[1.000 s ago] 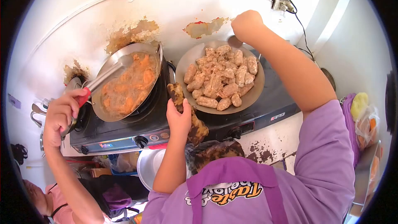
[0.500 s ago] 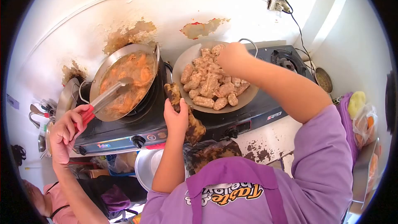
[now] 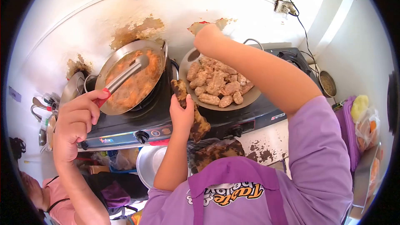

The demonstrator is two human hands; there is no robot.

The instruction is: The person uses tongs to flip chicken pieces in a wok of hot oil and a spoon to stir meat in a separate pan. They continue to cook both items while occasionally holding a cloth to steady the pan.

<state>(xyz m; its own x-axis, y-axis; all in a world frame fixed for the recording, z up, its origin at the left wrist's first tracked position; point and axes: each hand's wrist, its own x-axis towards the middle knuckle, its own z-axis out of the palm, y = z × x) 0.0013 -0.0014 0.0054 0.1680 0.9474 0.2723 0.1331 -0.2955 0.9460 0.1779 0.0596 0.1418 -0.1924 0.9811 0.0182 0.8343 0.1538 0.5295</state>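
My left hand (image 3: 182, 110) grips a mottled brown-and-black cloth (image 3: 201, 126) beside the right-hand pan (image 3: 250, 100). The cloth's upper end lies by a metal handle (image 3: 175, 71) at the pan's left side. Pale, lumpy coated pieces of meat (image 3: 218, 82) fill that pan, several of them sausage-shaped. Above the pan's far left rim, my right hand (image 3: 209, 39) is closed, its fingers turned away from me. What it holds, if anything, is hidden. Below the hand, a dark oval patch (image 3: 193, 55) shows on the pan's inner wall.
At left, another person's hand (image 3: 79, 118) holds red-handled tongs (image 3: 125, 77) over a pan (image 3: 121, 110) of orange food in bubbling oil. Both pans sit on black gas stoves (image 3: 156, 118) against the wall. A small pot (image 3: 327, 84) stands at right; a metal basin (image 3: 146, 162) sits below.
My right hand has moved left and toward the wall, from over the meat to the pan's far rim. My left hand keeps the cloth. The other person's tongs have lifted from the food.
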